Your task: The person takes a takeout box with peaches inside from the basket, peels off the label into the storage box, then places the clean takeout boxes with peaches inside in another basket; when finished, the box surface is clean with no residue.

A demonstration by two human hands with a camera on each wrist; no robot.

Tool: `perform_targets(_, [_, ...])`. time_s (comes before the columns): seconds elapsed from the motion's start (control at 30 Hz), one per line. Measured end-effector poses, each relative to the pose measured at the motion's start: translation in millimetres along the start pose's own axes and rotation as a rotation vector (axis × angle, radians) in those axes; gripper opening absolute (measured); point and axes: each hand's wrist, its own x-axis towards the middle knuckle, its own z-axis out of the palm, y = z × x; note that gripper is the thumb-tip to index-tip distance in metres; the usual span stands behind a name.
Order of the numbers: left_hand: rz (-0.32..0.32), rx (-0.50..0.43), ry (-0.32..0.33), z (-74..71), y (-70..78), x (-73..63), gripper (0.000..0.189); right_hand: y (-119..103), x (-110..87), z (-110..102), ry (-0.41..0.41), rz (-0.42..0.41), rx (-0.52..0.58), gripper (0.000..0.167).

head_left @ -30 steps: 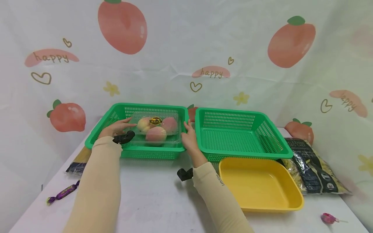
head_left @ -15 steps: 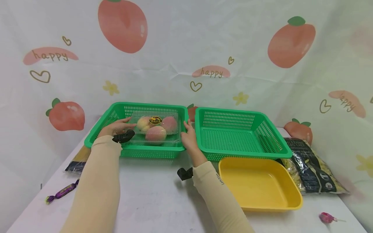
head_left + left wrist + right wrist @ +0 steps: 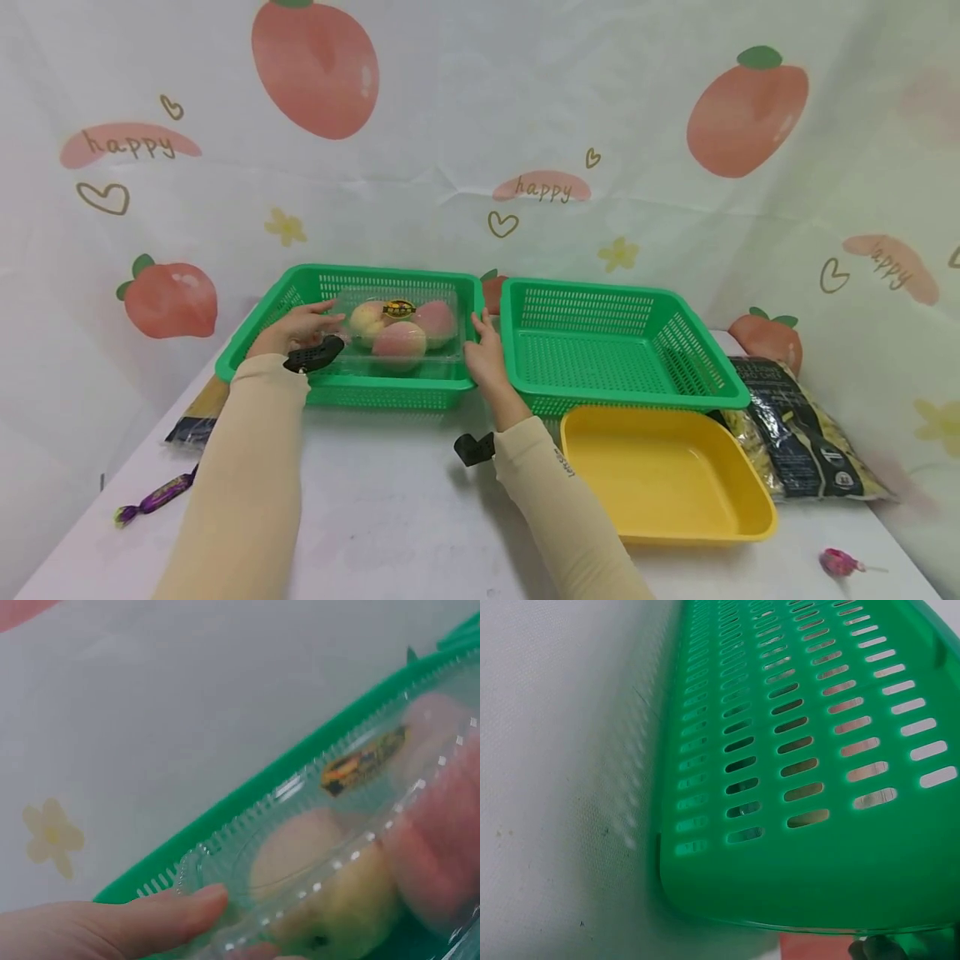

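Observation:
A clear plastic box of peaches (image 3: pixel 400 345) lies inside the left green basket (image 3: pixel 390 386). A dark and yellow label (image 3: pixel 365 760) is stuck on its lid. My left hand (image 3: pixel 296 325) grips the left end of the box. In the left wrist view the thumb (image 3: pixel 191 911) presses on the box corner, and the other fingers are mostly out of sight beneath. At the same basket's right side, my right hand (image 3: pixel 487 358) holds the rim, its fingertips pointing away. The right wrist view shows a slotted green basket wall (image 3: pixel 802 742), with little of the hand visible.
Another green basket (image 3: pixel 585 358) stands to the right, with a yellow tub (image 3: pixel 667 475) in front. A dark bag of pasta (image 3: pixel 810 442) lies at the far right, a lollipop (image 3: pixel 838 562) nearer. A purple wrapped candy (image 3: pixel 156 500) and another bag (image 3: pixel 197 417) lie left.
The head view has shifted very slightly. Both hands keep nearly the same places, on the peach box and the basket rim.

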Motion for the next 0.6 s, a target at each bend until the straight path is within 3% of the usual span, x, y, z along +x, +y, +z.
perform_targets(0.17, [0.005, -0.140, 0.067, 2.8, 3.0, -6.9, 0.061, -1, -1.6, 2, 0.012, 0.002, -0.007, 0.056])
perform_targets(0.4, [0.091, -0.269, 0.130, 3.9, 5.2, -16.4, 0.061, -3, -3.3, 3, 0.019, -0.003, 0.006, 0.055])
perform_targets(0.6, [0.135, -0.463, 0.151, 1.4, 9.5, -24.8, 0.063, -2, -3.8, 2, 0.009, -0.009, 0.005, 0.054])
